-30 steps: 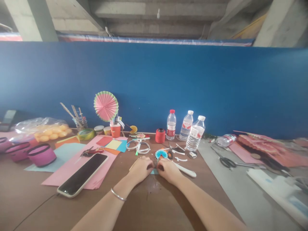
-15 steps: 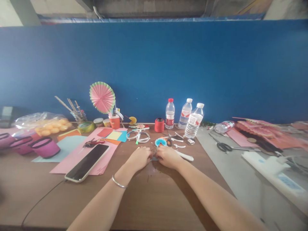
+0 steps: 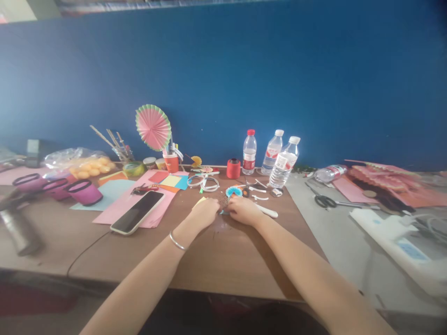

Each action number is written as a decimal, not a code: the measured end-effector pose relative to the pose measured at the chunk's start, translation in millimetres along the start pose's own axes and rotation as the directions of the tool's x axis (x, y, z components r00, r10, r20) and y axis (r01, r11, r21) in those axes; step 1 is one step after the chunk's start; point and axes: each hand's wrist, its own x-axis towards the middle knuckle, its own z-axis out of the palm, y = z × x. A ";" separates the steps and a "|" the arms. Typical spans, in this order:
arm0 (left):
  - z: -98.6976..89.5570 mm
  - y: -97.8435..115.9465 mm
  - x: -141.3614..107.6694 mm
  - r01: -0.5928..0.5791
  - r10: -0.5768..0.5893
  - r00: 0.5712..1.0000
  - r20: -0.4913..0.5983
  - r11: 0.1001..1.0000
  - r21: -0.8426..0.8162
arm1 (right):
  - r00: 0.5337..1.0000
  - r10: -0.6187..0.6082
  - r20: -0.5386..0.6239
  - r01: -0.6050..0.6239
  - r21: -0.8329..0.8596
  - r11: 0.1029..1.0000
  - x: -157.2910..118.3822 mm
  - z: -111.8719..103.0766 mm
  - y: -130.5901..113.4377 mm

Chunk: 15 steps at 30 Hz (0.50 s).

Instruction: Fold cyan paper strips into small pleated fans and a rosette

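My left hand (image 3: 208, 211), below a silver bangle, rests on the brown table with fingers curled inward. My right hand (image 3: 243, 210) faces it, its fingers bent and pressed together. Between the fingertips shows a small piece of light blue paper (image 3: 224, 212), pinched from both sides; most of it is hidden. Just beyond my right hand lies a blue pleated paper rosette (image 3: 233, 191). A bit of yellow paper (image 3: 199, 203) peeks out behind my left hand. Scissors (image 3: 246, 191) and a white-handled tool (image 3: 267, 211) lie near my right hand.
Behind stand a red thread spool (image 3: 233, 169) and water bottles (image 3: 249, 156). At left are a phone (image 3: 138, 212), pink paper (image 3: 101, 217), a paper fan (image 3: 152, 127) and purple cups (image 3: 84, 191). A power strip (image 3: 387, 242) lies at right.
The view has tilted down, so the table's front edge now shows. Both hands stay close together at the blue paper. The yellow paper bit behind my left hand shows more.
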 end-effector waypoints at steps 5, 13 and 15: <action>-3.2 6.8 -4.1 0.040 -0.041 0.999 0.020 0.999 0.023 | 1.000 0.012 0.021 -0.013 0.020 1.000 -3.5 -2.9 7.3; -2.4 -1.8 -24.5 0.008 -0.008 1.000 0.007 1.000 0.003 | 1.000 0.021 0.012 -0.021 0.042 0.999 -9.4 -9.9 13.3; -1.5 -7.2 -29.1 -0.014 0.014 1.000 0.002 1.000 -0.018 | 1.000 0.022 0.004 -0.022 0.062 0.998 -9.8 -9.1 14.5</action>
